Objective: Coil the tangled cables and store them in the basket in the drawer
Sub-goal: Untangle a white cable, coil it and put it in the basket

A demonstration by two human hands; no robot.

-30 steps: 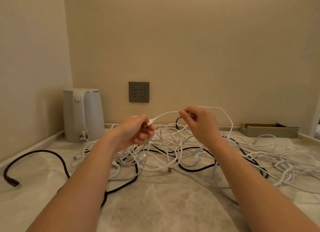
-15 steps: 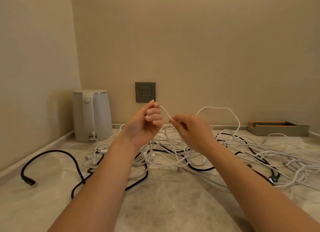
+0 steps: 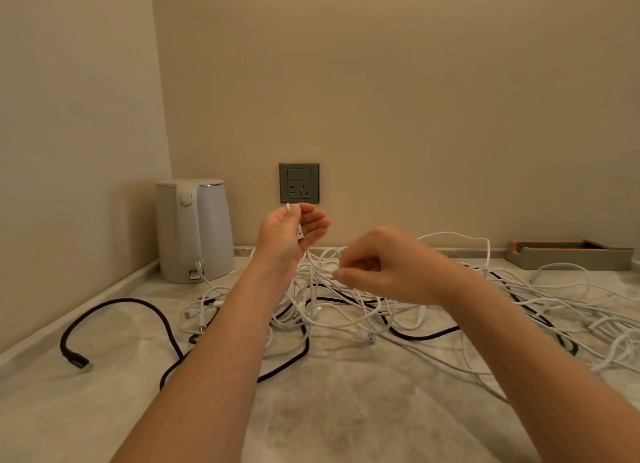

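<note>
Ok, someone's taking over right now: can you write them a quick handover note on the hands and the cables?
The left hand is raised, holding a white cable by its plug end. The right hand pinches what looks like the same cable further along. The tangle of white cables and a black cable lies on the counter. Done: nothing coiled. Left: coil every cable, then store them; basket and drawer are not in view.

Tangled cables (image 3: 370, 338) sprawl mid-counter, kettle (image 3: 194, 230) fills the back-left corner; bare countertop (image 3: 346, 414) lies nearer.
</note>
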